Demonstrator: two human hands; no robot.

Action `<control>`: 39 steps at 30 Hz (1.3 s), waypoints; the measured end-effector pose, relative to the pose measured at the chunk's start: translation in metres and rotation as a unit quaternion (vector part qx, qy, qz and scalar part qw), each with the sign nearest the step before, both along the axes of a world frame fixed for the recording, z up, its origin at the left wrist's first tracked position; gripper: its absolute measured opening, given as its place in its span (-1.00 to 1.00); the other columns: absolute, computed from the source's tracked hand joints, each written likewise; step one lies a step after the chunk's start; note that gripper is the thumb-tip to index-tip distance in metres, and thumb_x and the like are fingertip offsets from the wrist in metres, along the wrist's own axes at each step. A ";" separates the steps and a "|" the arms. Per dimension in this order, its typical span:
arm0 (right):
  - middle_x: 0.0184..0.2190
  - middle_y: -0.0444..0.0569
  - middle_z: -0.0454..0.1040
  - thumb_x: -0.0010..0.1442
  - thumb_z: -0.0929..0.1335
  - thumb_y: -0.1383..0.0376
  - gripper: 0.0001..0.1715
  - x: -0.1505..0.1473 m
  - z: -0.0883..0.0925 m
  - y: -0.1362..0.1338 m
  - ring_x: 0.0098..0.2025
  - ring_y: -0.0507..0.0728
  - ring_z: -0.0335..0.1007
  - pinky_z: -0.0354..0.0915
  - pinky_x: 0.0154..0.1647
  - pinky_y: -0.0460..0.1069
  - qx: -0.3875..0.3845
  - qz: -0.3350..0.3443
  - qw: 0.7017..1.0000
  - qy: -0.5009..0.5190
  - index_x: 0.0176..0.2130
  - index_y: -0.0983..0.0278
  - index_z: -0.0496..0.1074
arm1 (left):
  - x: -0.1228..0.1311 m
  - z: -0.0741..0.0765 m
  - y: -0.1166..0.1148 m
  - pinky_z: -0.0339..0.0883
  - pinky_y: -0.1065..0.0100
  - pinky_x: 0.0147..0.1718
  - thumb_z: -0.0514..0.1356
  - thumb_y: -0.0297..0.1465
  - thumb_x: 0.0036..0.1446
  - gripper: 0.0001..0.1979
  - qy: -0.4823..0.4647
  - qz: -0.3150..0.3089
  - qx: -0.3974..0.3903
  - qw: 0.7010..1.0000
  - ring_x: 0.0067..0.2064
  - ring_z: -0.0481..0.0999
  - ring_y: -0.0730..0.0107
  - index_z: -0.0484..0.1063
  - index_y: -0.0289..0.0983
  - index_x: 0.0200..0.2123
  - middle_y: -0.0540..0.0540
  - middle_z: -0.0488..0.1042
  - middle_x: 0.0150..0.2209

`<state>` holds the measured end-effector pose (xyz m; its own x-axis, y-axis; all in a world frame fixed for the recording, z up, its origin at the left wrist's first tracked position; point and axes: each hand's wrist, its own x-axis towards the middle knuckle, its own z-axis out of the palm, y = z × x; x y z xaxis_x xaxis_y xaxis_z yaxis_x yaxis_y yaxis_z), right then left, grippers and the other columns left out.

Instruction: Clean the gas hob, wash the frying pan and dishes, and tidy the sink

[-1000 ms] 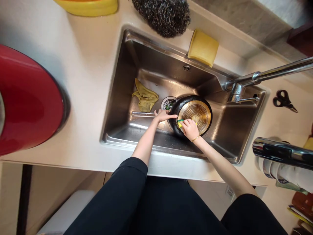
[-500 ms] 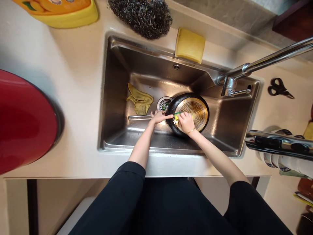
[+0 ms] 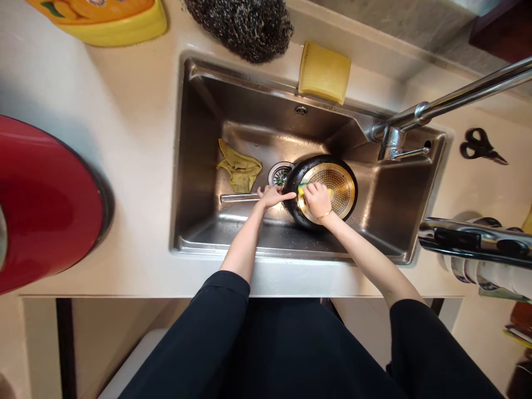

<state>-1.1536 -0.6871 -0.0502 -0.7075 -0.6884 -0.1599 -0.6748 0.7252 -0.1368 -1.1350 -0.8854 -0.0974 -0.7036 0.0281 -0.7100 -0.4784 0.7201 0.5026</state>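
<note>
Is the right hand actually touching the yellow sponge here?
Touching. The head view shows the right hand closed over the yellow sponge, which pokes out on both sides of the hand.

Moved the right hand (image 3: 317, 200) and its yellow and green sponge (image 3: 301, 190) a little farther up the bottom of the pan (image 3: 344, 188) than a second ago. Turned the view too, now showing more of the orange and yellow bottle (image 3: 116, 25).
</note>
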 end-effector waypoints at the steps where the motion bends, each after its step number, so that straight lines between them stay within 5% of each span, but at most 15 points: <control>1: -0.21 0.14 0.41 0.33 0.15 0.30 -0.63 -0.003 -0.001 -0.003 -0.15 0.24 0.11 0.01 -0.21 0.09 0.002 -0.023 1.000 0.008 -0.02 0.33 0.42 | 0.000 0.001 0.000 -0.23 -0.12 0.21 0.07 0.20 -0.08 -0.44 -0.001 -0.002 -0.001 1.000 0.18 0.24 0.00 0.44 -0.18 -0.39 -0.13 0.52 -0.15; 8: -0.28 0.06 0.42 0.32 0.16 0.35 -0.65 0.032 0.006 0.023 -0.18 0.18 0.14 0.03 -0.21 0.06 -0.020 0.092 0.994 -0.052 -0.04 0.28 0.44 | 0.000 0.000 -0.001 -0.28 -0.15 0.21 0.07 0.21 -0.10 -0.42 0.001 0.000 0.010 1.000 0.19 0.22 -0.01 0.46 -0.17 -0.35 -0.13 0.52 -0.14; 14: -0.20 0.13 0.42 0.34 0.13 0.28 -0.60 -0.005 -0.007 -0.004 -0.14 0.24 0.13 0.02 -0.18 0.09 -0.004 -0.032 0.999 0.015 0.01 0.31 0.41 | 0.000 -0.001 0.000 -0.27 -0.10 0.22 0.07 0.19 -0.06 -0.44 0.005 0.000 0.001 1.000 0.17 0.26 0.00 0.47 -0.17 -0.35 -0.10 0.53 -0.15; 16: -0.21 0.12 0.43 0.33 0.14 0.28 -0.61 -0.002 -0.009 0.000 -0.13 0.23 0.14 0.04 -0.17 0.09 -0.013 -0.014 1.000 0.011 0.02 0.30 0.41 | 0.000 -0.001 -0.001 -0.27 -0.10 0.22 0.07 0.18 -0.06 -0.45 0.003 0.000 0.004 1.000 0.17 0.25 0.00 0.48 -0.17 -0.33 -0.09 0.53 -0.15; 20: -0.24 0.06 0.46 0.31 0.18 0.34 -0.65 0.034 -0.002 0.049 -0.12 0.19 0.15 0.08 -0.15 0.06 -0.050 0.123 0.991 -0.028 -0.01 0.29 0.43 | 0.001 -0.003 -0.002 -0.28 -0.12 0.22 0.06 0.17 -0.06 -0.44 0.001 -0.002 0.012 1.000 0.19 0.24 0.00 0.48 -0.17 -0.32 -0.13 0.52 -0.11; 23: -0.23 0.03 0.47 0.30 0.20 0.35 -0.68 0.045 0.003 0.088 -0.12 0.17 0.17 0.10 -0.17 0.05 -0.053 0.163 0.984 -0.048 -0.05 0.26 0.45 | 0.000 -0.005 -0.003 -0.29 -0.14 0.22 0.06 0.18 -0.07 -0.43 -0.002 -0.007 0.018 1.000 0.18 0.26 -0.01 0.47 -0.18 -0.34 -0.14 0.52 -0.13; 25: -0.22 0.04 0.46 0.29 0.21 0.33 -0.70 0.035 0.003 0.100 -0.14 0.18 0.18 0.11 -0.17 0.05 -0.044 0.126 0.990 -0.049 -0.08 0.27 0.46 | 0.000 -0.006 -0.004 -0.30 -0.15 0.22 0.05 0.19 -0.08 -0.43 0.001 -0.007 0.021 1.000 0.18 0.25 -0.02 0.46 -0.18 -0.35 -0.14 0.52 -0.13; 27: -0.20 0.09 0.44 0.26 0.22 0.33 -0.70 0.017 -0.001 0.096 -0.15 0.20 0.17 0.12 -0.16 0.06 -0.039 0.013 0.999 -0.025 -0.10 0.31 0.47 | -0.001 -0.007 -0.005 -0.31 -0.16 0.22 0.05 0.19 -0.09 -0.43 0.001 -0.006 0.026 1.000 0.18 0.24 -0.02 0.46 -0.18 -0.35 -0.14 0.53 -0.13; 31: -0.12 0.14 0.38 0.23 0.22 0.33 -0.67 -0.018 -0.012 0.051 -0.08 0.25 0.15 0.12 -0.09 0.10 -0.055 -0.252 0.965 0.043 -0.07 0.33 0.45 | -0.002 -0.009 -0.006 -0.30 -0.17 0.21 0.05 0.19 -0.09 -0.43 0.000 -0.007 0.029 1.000 0.16 0.27 -0.03 0.45 -0.19 -0.37 -0.14 0.54 -0.17; 33: -0.11 0.14 0.37 0.23 0.22 0.33 -0.66 -0.022 -0.015 0.022 -0.07 0.26 0.14 0.12 -0.10 0.10 -0.066 -0.292 0.953 0.046 -0.06 0.32 0.46 | -0.003 -0.010 -0.006 -0.28 -0.18 0.20 0.06 0.19 -0.09 -0.44 0.001 -0.007 0.024 1.000 0.14 0.30 -0.03 0.42 -0.20 -0.42 -0.13 0.55 -0.23; 36: -0.10 0.12 0.38 0.25 0.22 0.33 -0.66 -0.006 -0.014 -0.004 -0.08 0.24 0.13 0.11 -0.10 0.09 -0.087 -0.181 0.980 0.000 -0.04 0.29 0.46 | -0.003 -0.011 -0.005 -0.26 -0.17 0.19 0.06 0.18 -0.09 -0.46 0.002 -0.006 0.020 1.000 0.10 0.34 -0.03 0.38 -0.20 -0.47 -0.09 0.54 -0.32; 39: -0.15 0.07 0.40 0.27 0.22 0.29 -0.64 0.012 -0.013 0.014 -0.08 0.21 0.13 0.09 -0.09 0.08 -0.100 -0.036 0.993 -0.053 0.02 0.24 0.42 | -0.002 -0.010 -0.004 -0.27 -0.18 0.19 0.07 0.16 -0.08 -0.48 0.004 -0.004 0.023 1.000 0.08 0.36 -0.02 0.37 -0.20 -0.48 -0.05 0.53 -0.33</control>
